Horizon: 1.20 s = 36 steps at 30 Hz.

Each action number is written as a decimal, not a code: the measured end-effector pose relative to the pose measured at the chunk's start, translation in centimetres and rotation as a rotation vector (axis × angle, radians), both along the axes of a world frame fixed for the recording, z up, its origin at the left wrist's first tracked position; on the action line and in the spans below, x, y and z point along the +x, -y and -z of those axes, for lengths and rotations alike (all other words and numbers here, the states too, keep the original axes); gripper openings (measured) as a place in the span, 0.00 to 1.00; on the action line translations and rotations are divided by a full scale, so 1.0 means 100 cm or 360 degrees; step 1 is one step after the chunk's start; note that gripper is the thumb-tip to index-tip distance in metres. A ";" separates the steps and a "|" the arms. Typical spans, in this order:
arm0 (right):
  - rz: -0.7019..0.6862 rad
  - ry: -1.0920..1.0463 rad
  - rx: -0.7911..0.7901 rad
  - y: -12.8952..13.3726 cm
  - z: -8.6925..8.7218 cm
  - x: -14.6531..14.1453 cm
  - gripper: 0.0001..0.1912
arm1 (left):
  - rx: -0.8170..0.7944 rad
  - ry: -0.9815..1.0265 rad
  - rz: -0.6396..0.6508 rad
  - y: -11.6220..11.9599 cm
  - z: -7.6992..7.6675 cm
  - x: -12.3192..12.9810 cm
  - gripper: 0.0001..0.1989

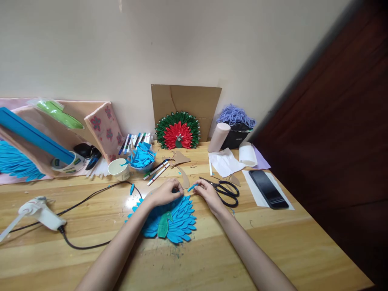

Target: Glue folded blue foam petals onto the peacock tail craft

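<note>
A blue fan-shaped peacock craft (183, 218) with layered petals lies flat on the table, a green bird body (164, 224) at its centre. Over its upper edge is my left hand (166, 192), fingers curled with the tips together; whatever they pinch is hidden. My right hand (208, 195), just right of the craft, pinches a small blue petal (191, 188) between thumb and fingers. Black-handled scissors (226, 192) lie open beside the right hand. A loose blue petal (131, 189) rests on the table to the left.
A white glue gun (42, 213) and its black cord lie at left. Behind are a paper cup (119, 169), a bowl of blue pieces (142, 157), markers (158, 173) and a red-green peacock craft (178, 131) against cardboard (188, 99). A phone (268, 189) lies at right.
</note>
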State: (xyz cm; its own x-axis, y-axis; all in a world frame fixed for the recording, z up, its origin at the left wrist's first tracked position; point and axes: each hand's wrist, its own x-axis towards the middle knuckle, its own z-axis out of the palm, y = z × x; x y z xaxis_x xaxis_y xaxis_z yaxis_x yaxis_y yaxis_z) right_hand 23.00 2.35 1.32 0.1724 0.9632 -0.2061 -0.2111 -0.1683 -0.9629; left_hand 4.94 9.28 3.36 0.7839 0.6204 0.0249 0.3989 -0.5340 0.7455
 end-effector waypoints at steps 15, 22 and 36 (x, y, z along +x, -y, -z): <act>0.0032 0.0249 0.0166 0.005 -0.012 -0.001 0.10 | -0.0143 0.0161 0.0155 0.005 -0.030 -0.002 0.11; -0.0051 0.0304 0.0123 0.004 -0.008 0.000 0.09 | -0.0148 0.0193 0.0164 0.005 -0.037 -0.001 0.11; -0.0058 0.0455 0.0231 0.005 -0.009 0.008 0.07 | -0.0118 0.0235 0.0166 0.005 -0.035 0.000 0.11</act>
State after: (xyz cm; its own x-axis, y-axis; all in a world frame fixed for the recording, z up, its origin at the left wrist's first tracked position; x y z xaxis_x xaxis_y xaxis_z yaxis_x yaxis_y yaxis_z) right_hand 23.77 1.81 2.24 0.1683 0.9856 -0.0142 0.0753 -0.0272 -0.9968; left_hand 4.92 8.77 6.85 0.8352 0.5405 0.1016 0.2277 -0.5079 0.8308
